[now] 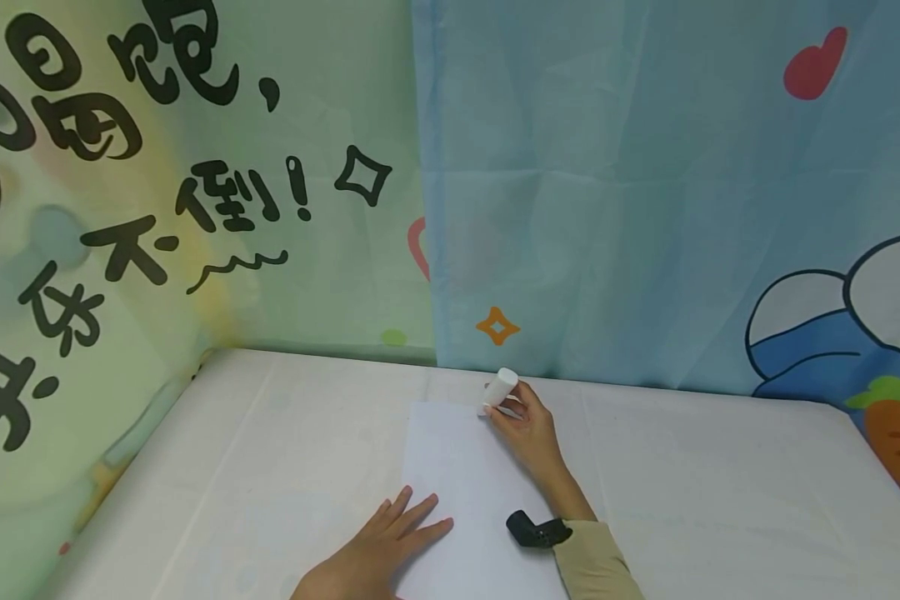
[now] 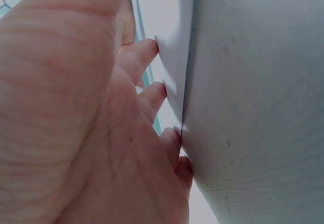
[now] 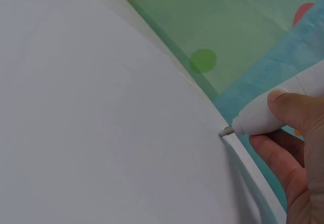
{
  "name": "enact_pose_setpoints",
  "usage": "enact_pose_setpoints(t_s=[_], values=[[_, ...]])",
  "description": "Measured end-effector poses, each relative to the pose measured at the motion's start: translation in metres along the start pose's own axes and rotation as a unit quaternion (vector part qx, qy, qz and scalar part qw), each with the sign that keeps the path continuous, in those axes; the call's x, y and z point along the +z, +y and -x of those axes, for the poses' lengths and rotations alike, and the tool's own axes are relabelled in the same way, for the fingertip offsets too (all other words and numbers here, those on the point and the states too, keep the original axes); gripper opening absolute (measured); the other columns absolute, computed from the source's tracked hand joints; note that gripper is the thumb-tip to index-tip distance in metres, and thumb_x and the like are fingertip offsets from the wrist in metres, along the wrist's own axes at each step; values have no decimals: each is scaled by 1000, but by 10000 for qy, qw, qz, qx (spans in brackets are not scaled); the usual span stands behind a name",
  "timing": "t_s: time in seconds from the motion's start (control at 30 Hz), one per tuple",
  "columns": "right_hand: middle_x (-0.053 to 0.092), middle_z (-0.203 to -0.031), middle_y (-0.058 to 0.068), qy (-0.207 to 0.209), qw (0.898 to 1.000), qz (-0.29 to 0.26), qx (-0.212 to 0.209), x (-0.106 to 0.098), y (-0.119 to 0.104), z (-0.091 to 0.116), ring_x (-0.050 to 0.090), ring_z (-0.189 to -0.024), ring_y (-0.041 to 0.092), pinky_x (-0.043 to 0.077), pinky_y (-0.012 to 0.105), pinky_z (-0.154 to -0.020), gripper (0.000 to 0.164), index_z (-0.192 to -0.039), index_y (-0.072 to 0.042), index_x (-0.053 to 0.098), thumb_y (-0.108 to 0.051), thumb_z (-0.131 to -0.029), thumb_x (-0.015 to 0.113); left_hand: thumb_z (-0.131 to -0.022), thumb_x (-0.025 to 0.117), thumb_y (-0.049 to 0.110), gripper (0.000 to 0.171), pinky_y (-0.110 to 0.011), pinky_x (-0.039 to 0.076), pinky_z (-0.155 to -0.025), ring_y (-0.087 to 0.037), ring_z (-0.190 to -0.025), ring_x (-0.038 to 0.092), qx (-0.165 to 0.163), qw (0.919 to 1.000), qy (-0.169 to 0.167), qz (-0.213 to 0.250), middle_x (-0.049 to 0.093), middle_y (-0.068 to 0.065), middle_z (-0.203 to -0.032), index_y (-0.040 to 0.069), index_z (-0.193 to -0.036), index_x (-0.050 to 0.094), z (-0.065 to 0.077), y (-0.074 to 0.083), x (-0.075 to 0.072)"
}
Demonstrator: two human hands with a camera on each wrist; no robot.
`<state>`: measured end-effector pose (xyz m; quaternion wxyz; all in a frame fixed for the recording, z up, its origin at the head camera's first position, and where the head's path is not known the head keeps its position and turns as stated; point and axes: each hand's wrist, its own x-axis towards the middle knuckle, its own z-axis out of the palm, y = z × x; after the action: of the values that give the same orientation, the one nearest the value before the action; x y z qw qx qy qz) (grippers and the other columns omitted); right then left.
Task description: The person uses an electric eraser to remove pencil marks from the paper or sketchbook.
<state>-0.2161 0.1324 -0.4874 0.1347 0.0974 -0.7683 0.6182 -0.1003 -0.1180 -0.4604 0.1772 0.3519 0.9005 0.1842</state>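
Observation:
A white sheet of paper (image 1: 472, 492) lies on the white-covered table. At its far right corner my right hand (image 1: 528, 425) holds a thick white pen-shaped tool (image 1: 499, 387). The right wrist view shows thumb and fingers pinching the tool's body (image 3: 260, 113), its narrow tip (image 3: 228, 131) right at the paper's edge. My left hand (image 1: 378, 542) rests flat with spread fingers over the sheet's left edge, lower down. In the left wrist view the fingertips of the left hand (image 2: 101, 128) lie along the paper's rim (image 2: 174, 57).
The white tablecloth (image 1: 307, 450) reaches back to a green printed curtain (image 1: 330, 300) and a blue one (image 1: 607, 250). A black wrist camera (image 1: 537, 532) sits on my right wrist by the beige sleeve (image 1: 596, 562), over the paper's right side.

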Motion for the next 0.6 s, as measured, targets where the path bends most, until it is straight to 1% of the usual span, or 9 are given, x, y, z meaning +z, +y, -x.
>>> enact_pose_setpoints(t_s=[0.17,0.33,0.43,0.6], values=[[61,-119,24,-35,10000,6,-36,-1,-2,0,64,-107,40,55,30,-86,45,-125,5,53,8,-83,71,-77,73,59,93,-55,25,-114,-40,-146,20,26,10000,32,-16,26,-6,-160,25,-153,33,0,0,1],[61,-119,24,-13,10000,-13,-14,-1,-1,0,64,-108,40,54,30,-86,45,-124,4,54,7,-83,71,-77,73,58,93,-55,25,-114,-40,-146,19,33,10000,5,25,25,-5,-161,25,-154,32,0,0,0],[62,-119,24,-7,10000,-45,-78,-2,1,0,64,-107,40,54,28,-86,45,-124,5,54,8,-83,71,-77,73,58,93,-55,25,-114,-39,-147,19,12,10000,-16,52,25,-5,-161,26,-154,32,0,0,0],[62,-117,25,38,9997,-62,-221,-2,2,-1,64,-105,41,54,22,-84,45,-123,7,54,10,-82,71,-77,73,58,93,-55,24,-115,-39,-147,18,-31,10000,-26,82,25,-5,-161,26,-154,31,0,1,0]])
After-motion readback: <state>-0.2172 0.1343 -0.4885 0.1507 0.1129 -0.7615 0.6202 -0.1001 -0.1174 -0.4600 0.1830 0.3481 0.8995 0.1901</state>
